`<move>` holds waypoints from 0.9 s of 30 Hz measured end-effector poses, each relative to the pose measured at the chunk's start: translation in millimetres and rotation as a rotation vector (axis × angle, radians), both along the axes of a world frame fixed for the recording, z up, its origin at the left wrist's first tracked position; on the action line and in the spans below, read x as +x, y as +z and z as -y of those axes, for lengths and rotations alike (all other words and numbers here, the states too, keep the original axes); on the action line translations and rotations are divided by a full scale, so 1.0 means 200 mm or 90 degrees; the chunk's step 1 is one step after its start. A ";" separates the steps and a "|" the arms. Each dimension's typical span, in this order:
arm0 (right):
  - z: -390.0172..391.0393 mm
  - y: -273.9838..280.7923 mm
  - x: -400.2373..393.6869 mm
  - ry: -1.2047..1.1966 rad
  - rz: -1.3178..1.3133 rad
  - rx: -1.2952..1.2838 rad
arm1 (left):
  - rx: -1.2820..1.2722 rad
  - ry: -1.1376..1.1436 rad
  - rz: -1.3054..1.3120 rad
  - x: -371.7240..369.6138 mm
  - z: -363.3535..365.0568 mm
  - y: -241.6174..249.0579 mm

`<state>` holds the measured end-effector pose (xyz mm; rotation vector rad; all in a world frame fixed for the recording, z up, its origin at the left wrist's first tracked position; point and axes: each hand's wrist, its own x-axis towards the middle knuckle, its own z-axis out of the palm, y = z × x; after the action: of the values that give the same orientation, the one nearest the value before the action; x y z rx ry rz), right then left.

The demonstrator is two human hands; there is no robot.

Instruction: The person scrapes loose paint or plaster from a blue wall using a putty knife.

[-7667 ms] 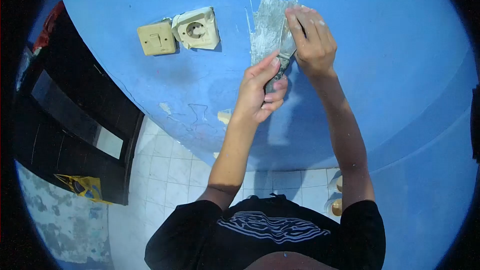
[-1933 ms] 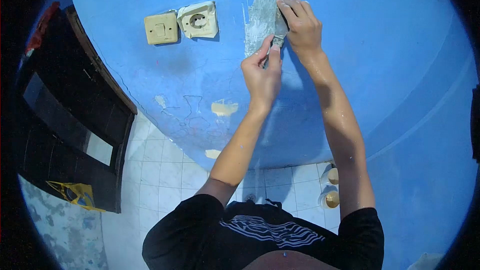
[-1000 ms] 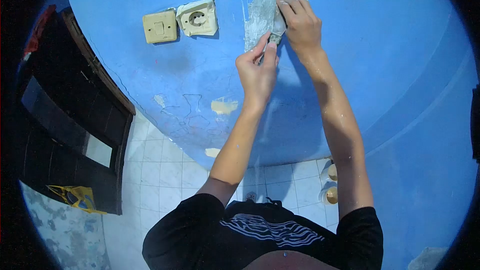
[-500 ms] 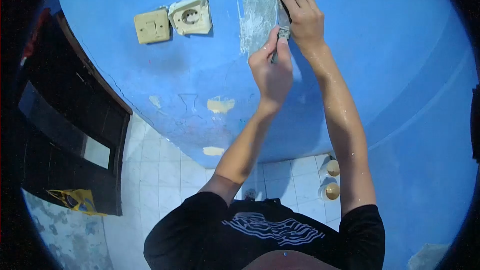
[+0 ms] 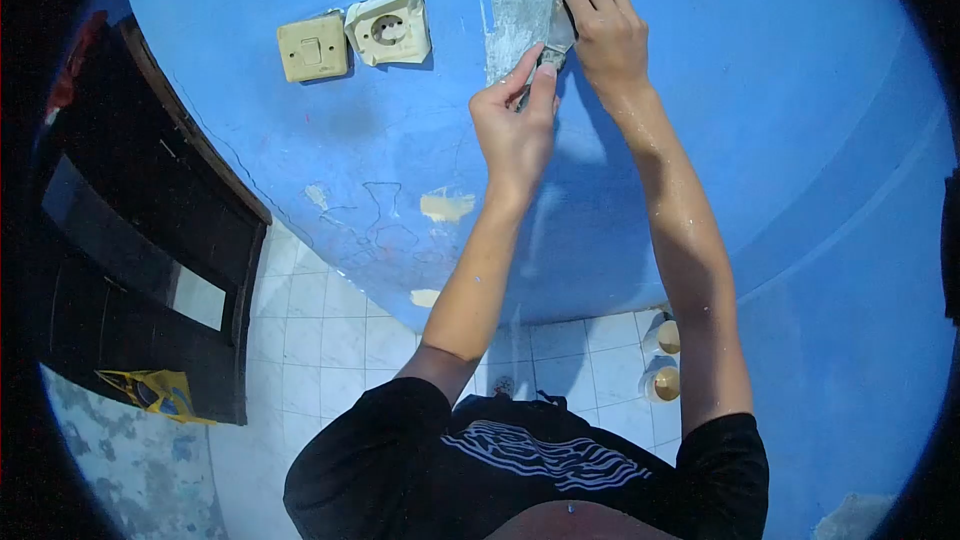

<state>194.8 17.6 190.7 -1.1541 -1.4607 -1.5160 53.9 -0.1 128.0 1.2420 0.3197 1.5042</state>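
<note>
My left hand (image 5: 515, 125) is closed on the handle of a putty knife (image 5: 550, 58), whose blade points up along the wall. Beside the blade, my right hand (image 5: 610, 35) is at a dark-edged flat piece (image 5: 562, 12), with its bent fingertips at the top; the palm side is hidden. Just left of the tools, a rough grey patch (image 5: 518, 18) marks the blue wall (image 5: 700, 60). Small pale specks dot my right forearm.
A light switch (image 5: 312, 46) and a socket (image 5: 388, 29) sit on the wall at the left. Two round containers (image 5: 662, 383) stand on the tiled floor (image 5: 345, 340). A dark door (image 5: 140, 210) and a yellow bag (image 5: 158, 392) are at the far left.
My left hand has moved left, and the putty knife's handle now tilts down to the left. My right hand has stayed nearly in place. The view has shifted slightly.
</note>
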 end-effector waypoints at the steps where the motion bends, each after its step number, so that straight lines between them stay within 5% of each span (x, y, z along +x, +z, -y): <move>1: 0.00 -0.01 -0.01 -0.008 0.008 0.017 | -0.003 0.012 -0.013 -0.01 0.01 -0.01; 27: 0.00 0.01 0.02 0.001 0.019 -0.003 | -0.055 -0.039 -0.008 -0.01 0.05 -0.01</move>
<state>198.2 17.8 192.1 -1.1368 -1.4862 -1.5353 51.8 -10.3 125.1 1.1825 0.3487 1.4165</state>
